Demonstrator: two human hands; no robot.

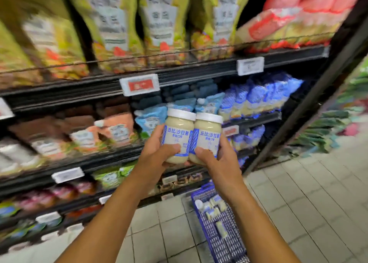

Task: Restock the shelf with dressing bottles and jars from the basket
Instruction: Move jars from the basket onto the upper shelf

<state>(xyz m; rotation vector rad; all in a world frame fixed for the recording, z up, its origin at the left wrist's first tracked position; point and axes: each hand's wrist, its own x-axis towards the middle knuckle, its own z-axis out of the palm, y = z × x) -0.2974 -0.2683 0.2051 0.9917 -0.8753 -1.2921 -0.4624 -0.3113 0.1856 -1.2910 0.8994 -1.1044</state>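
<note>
Left hand (pixel 157 153) gripping left jar (pixel 179 135), right hand (pixel 219 163) gripping right jar (pixel 207 139), jars touching, basket (pixel 229 244) on open floor (pixel 298 203) below

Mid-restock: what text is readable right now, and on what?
"丘比沙拉酱": label of the left jar, gripped by the left hand.
"丘比沙拉酱": label of the right jar, gripped by the right hand.
Smaller print on both labels: too blurred to read.
Shelf price tags and top-shelf bags: blurred, unreadable.
</note>
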